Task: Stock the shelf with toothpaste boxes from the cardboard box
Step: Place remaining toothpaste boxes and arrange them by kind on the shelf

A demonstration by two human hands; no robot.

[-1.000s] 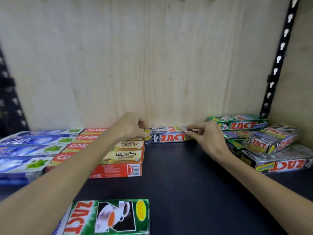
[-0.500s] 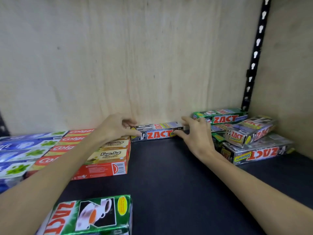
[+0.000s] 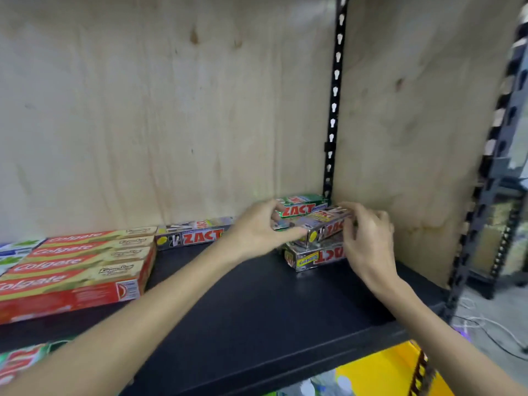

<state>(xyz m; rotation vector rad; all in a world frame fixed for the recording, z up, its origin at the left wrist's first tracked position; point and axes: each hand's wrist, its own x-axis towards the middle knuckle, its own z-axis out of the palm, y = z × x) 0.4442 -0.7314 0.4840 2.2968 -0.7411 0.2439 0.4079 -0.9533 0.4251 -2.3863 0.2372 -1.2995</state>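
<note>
A silver ZACT toothpaste box [image 3: 320, 228] lies tilted on top of a pile in the shelf's back right corner. My left hand [image 3: 257, 230] grips its left end and my right hand [image 3: 368, 238] holds its right end. Beneath it lies another silver ZACT box [image 3: 311, 257], and behind it a green ZACT box [image 3: 303, 205]. A lone silver ZACT box [image 3: 194, 234] lies along the back wall of the black shelf [image 3: 257, 310]. The cardboard box is out of sight.
Red Colgate boxes [image 3: 74, 267] lie stacked at the left, with blue-and-white boxes [image 3: 11, 251] beyond them. A green ZACT box [image 3: 20, 361] shows at the bottom left edge. A black slotted upright [image 3: 333, 110] stands in the back corner. Plywood walls close the back and right side.
Both hands left the silver ZACT box by the back wall and moved right to the tilted silver box on the corner pile. The view has swung to the right.
</note>
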